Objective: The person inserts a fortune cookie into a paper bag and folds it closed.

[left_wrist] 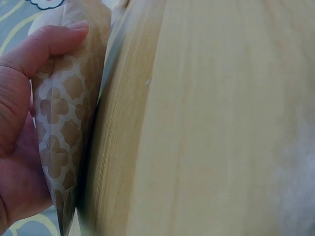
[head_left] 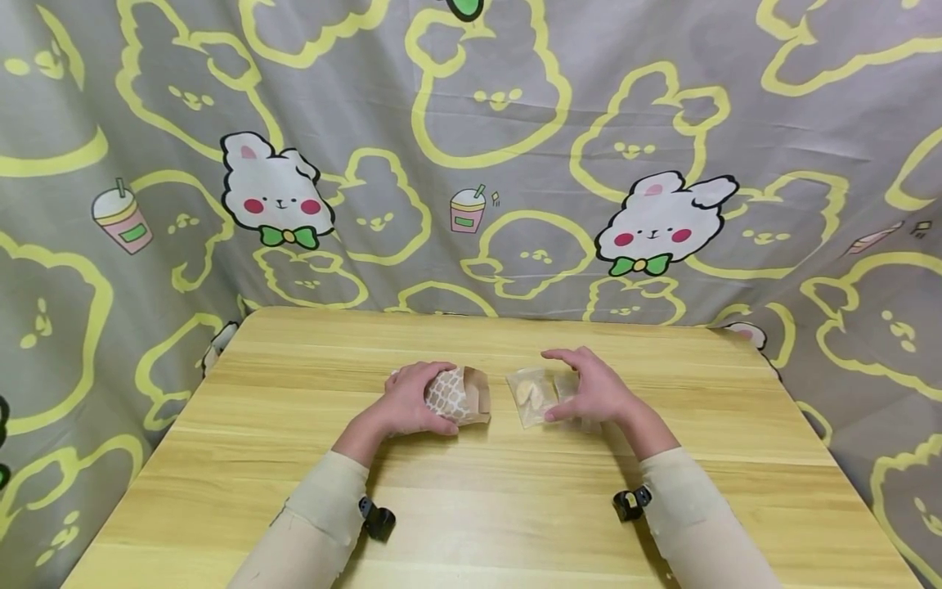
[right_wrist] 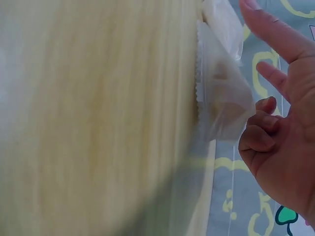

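Note:
My left hand (head_left: 430,399) grips a brown paper bag (head_left: 462,394) with a white lattice print, lying on the wooden table (head_left: 471,507) a little left of centre. In the left wrist view the thumb (left_wrist: 59,42) presses on the bag (left_wrist: 61,142), whose open mouth faces right. My right hand (head_left: 559,386) arches over clear plastic packets (head_left: 533,397), one with a pale pastry inside. Its thumb touches the near edge of the packets. In the right wrist view the hand (right_wrist: 275,113) has the forefinger straight and the other fingers loosely curled beside a packet (right_wrist: 221,98).
A grey curtain (head_left: 515,164) printed with yellow rabbit outlines hangs behind and around the table. The far table edge (head_left: 478,315) meets the curtain. Small black devices (head_left: 379,519) are strapped at both wrists over beige sleeves.

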A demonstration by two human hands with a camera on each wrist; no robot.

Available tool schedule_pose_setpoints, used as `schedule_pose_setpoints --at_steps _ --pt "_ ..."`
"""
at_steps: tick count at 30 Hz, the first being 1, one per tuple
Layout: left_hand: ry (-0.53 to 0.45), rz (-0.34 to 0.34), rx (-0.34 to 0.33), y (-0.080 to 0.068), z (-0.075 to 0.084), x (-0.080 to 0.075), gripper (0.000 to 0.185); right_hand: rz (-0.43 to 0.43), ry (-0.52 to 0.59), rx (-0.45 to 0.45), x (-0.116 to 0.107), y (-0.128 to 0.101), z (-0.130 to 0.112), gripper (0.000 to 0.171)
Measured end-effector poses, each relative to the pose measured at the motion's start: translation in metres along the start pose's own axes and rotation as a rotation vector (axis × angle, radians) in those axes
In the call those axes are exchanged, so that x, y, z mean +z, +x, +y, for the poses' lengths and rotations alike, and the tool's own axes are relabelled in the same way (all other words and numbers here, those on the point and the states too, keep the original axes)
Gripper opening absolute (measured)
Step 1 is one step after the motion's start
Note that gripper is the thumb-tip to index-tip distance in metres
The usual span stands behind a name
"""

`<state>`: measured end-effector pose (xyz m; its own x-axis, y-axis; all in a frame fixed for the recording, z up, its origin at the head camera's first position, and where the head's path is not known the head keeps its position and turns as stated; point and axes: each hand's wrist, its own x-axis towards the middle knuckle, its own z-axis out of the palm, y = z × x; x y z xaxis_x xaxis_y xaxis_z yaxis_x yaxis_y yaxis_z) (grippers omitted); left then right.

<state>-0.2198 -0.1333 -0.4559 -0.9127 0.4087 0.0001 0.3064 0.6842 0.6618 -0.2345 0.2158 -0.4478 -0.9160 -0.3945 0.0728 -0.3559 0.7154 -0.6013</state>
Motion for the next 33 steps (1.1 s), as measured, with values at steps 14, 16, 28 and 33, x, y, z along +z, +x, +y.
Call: schedule_pose_setpoints --at_steps 14,16,28,33 --pt "0.023 -0.013 0.005 0.001 -0.001 0.000 0.101 -0.092 -0.066 0.037 0.003 0.004 0.005 0.107" --pt "0.024 -0.015 0.003 0.001 -0.001 -0.001 0.101 -0.099 -0.067 0.031 0.003 0.005 0.005 0.108" --pt "0.008 -0.010 0.006 0.000 -0.002 0.000 0.100 -0.144 -0.098 0.051 0.004 0.007 -0.001 0.104" --pt "0.002 -0.009 -0.002 -0.001 -0.002 0.000 0.101 -0.154 -0.119 0.057 0.005 0.006 -0.004 0.100"
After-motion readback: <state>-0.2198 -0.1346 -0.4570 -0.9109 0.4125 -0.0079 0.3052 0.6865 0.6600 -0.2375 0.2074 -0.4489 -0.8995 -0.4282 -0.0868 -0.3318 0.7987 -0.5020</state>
